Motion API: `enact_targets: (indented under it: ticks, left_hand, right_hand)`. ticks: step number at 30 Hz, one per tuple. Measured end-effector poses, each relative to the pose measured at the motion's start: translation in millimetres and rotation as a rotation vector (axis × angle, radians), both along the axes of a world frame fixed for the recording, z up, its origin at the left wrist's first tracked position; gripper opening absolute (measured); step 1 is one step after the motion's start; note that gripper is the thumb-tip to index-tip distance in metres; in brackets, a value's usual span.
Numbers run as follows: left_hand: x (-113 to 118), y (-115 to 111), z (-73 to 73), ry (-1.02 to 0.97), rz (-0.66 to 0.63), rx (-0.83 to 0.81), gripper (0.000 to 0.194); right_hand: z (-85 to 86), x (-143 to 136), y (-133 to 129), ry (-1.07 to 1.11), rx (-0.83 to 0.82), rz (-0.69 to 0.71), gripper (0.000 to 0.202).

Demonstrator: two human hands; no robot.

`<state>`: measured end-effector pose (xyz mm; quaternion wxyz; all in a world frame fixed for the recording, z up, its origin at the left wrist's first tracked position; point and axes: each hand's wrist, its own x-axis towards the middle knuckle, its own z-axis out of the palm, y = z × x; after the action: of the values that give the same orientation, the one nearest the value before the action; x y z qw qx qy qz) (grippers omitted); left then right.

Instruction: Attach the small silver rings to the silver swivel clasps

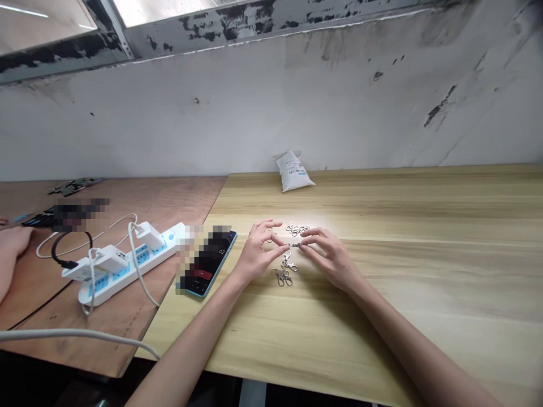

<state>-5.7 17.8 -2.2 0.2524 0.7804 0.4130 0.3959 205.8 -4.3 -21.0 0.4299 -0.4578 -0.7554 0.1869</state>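
Between my two hands is a small silver swivel clasp (294, 245), lying sideways just above the wooden table. My left hand (259, 251) pinches its left end with thumb and index finger, the other fingers lifted. At its right end, the thumb and index finger of my right hand (330, 257) are closed on it. Behind it lies a small pile of metal clasps (297, 229). Nearer to me are a few loose clasps (289, 262) and another little cluster of clasps (283, 277). Thin metal rings (271, 232) show partly behind my left fingers.
A phone (210, 265) lies left of my left forearm. Beyond it, a white power strip (138, 263) with plugged-in chargers and cables rests on the adjoining brown table (127, 345). A white plastic packet (293, 171) stands by the wall. Another person's arm (12, 249) shows at far left.
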Motion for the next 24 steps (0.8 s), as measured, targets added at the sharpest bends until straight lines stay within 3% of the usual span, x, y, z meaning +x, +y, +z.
enact_targets:
  ticks: [24]
  left_hand:
    - [1.6, -2.4, -0.8, 0.048, -0.013, 0.039, 0.012]
  right_hand:
    - [1.0, -3.1, -1.3, 0.060, -0.012, 0.004, 0.017]
